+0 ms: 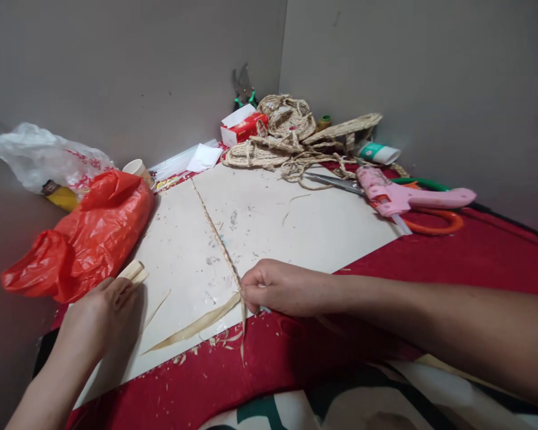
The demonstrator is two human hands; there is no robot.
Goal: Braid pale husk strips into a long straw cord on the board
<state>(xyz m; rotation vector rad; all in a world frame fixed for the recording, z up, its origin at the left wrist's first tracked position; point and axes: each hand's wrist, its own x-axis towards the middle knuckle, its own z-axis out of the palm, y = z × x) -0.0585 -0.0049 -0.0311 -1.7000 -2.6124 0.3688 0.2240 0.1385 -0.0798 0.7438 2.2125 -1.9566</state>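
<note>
A thin braid of dry husk-like strips (218,237) runs across the white board. My right hand (273,288) pinches its near end. Loose strands hang from there: a wide pale strip (197,327) lies out to the left, and a narrow one (242,334) points toward the board's near edge. At the left, my left hand (102,307) is closed around a folded bundle of pale husk strips (134,272), held beside the red plastic bag (103,230). The fingertips of both hands are partly hidden.
Coiled braided rope (291,116) is heaped at the back, near a red tissue box (246,124) and pruning shears (244,86). A pink glue gun (399,191) lies over orange-handled scissors (434,222) at right. A paper cup (137,170) stands by the clear bag (31,152). Scraps litter the red cloth (183,382).
</note>
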